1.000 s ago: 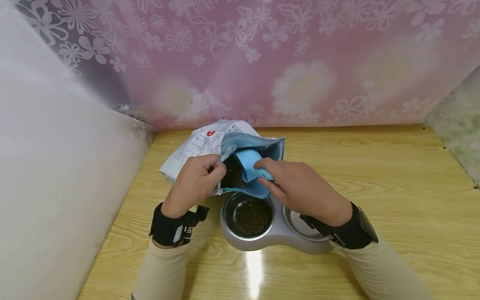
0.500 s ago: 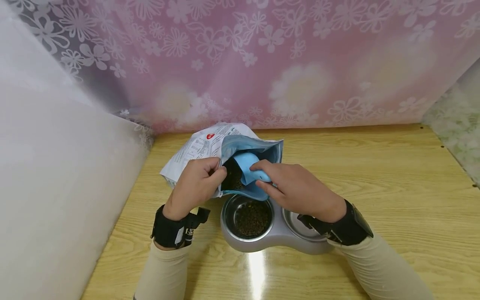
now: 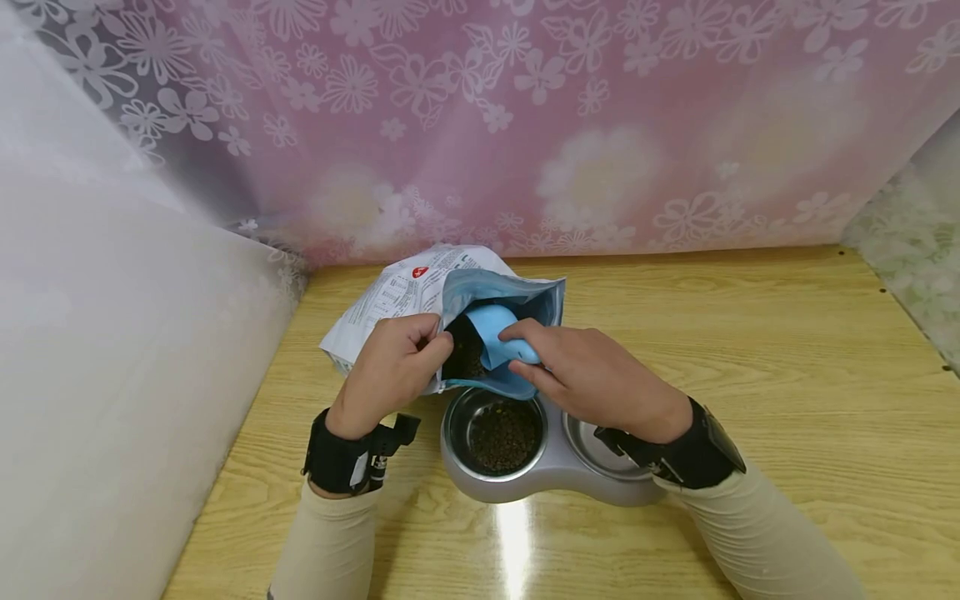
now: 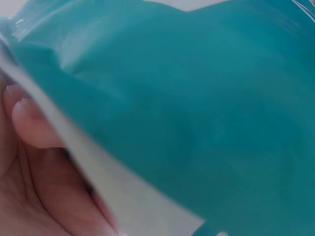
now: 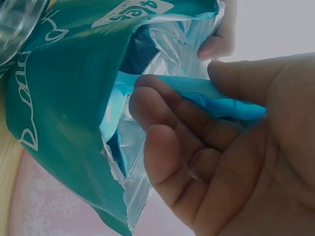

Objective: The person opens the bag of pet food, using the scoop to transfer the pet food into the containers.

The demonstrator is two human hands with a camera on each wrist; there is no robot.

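Scoop (image 3: 491,327) edged left, axis slanting leftward; right grip (image 3: 600,375) pinches handle (image 3: 524,352), left grip (image 3: 392,364) bag (image 3: 393,292).

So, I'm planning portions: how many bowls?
2: the left bowl, holding brown pellets, below the open bag in the head view, and the right bowl beside it, partly hidden by the right hand. The bag might hide others.

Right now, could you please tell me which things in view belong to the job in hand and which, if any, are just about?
Job:
- blue scoop, held in the right hand
- pet-food bag, its edge pinched by the left hand
- double-bowl feeder, kibble on its left side

Just about:
- pink floral cloth
- wooden tabletop
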